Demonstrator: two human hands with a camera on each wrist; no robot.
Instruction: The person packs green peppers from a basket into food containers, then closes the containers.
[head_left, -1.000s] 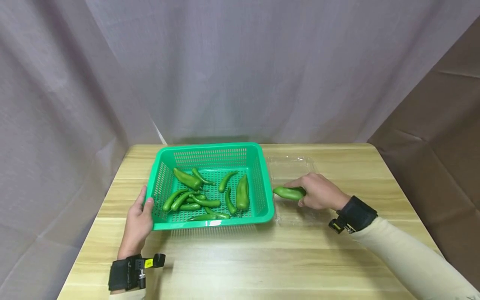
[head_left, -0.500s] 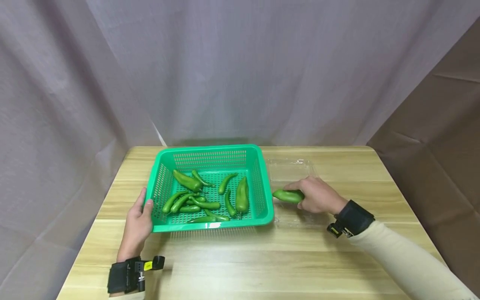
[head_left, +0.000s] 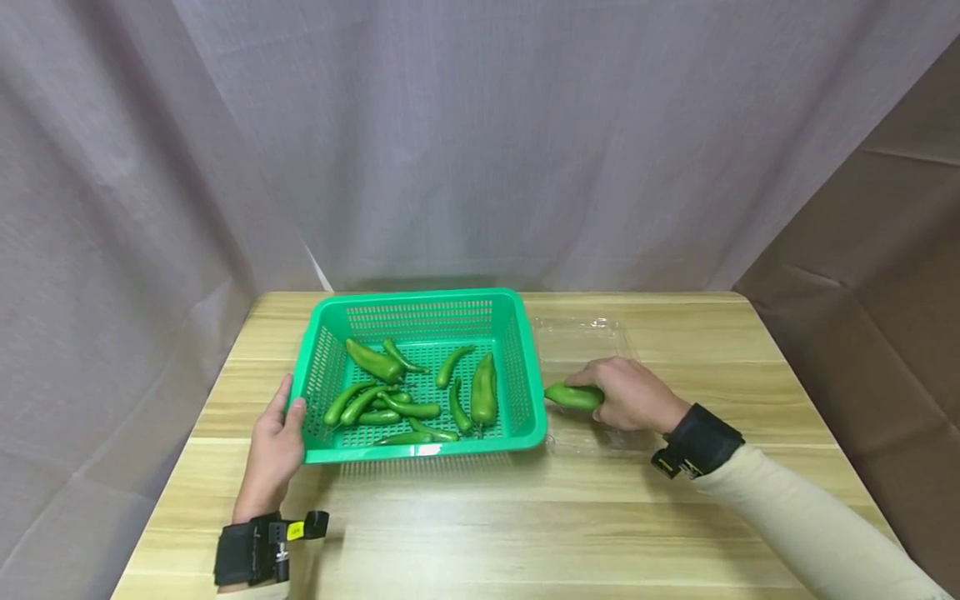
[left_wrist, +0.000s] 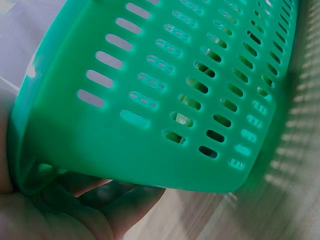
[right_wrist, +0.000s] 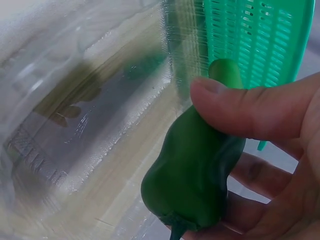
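A green perforated basket [head_left: 532, 400] [left_wrist: 100, 115] stands on the wooden table and holds several green peppers [head_left: 483, 390]. My left hand [head_left: 276, 446] [left_wrist: 65, 210] grips its front left corner, thumb on the rim and fingers beneath. My right hand [head_left: 626, 393] grips one green pepper [head_left: 572, 395] [right_wrist: 200, 170] just right of the basket, low over a clear plastic tray [head_left: 581, 337] [right_wrist: 75, 115]. Thumb and fingers curl round the pepper, whose stem end points toward the wrist camera.
The wooden table [head_left: 480, 533] reaches to the front edge, with bare wood in front of the basket. Grey cloth [head_left: 450, 142] hangs behind and to the left, brown cloth [head_left: 885, 267] to the right.
My right hand has brought the pepper slightly lower and nearer over the clear tray. The left hand and the basket have stayed put.
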